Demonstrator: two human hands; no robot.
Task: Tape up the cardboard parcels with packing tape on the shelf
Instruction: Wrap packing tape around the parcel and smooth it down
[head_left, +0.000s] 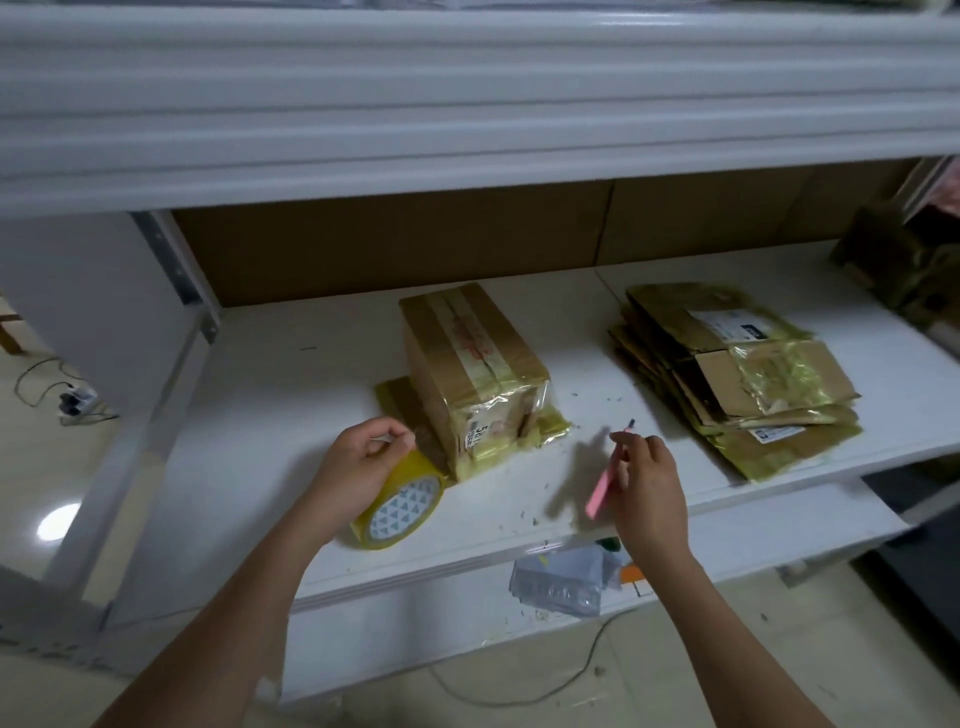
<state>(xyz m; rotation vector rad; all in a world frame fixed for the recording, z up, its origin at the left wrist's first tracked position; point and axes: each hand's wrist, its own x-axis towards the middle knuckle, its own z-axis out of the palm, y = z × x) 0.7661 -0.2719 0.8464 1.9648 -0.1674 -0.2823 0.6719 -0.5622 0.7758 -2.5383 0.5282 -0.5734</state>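
- Left hand (358, 465) rests on the packing tape roll (402, 506), fingers curled, seemingly pinching the tape's end.
- Right hand (647, 486) grips a pink cutter (602, 486).
- Cardboard parcel (475, 364) stands on the shelf (291, 395), just beyond both hands.

parcel (475, 371) on shelf (291, 395), stack (737, 374) right

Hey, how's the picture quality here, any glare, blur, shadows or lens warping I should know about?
Head view: wide-angle lens bows the upper shelf edge; a bright glare spot sits on the floor at left; the right hand holding the pink cutter throws a soft shadow onto the white shelf; tape on the parcel shines; the far right corner is dim and blurred.
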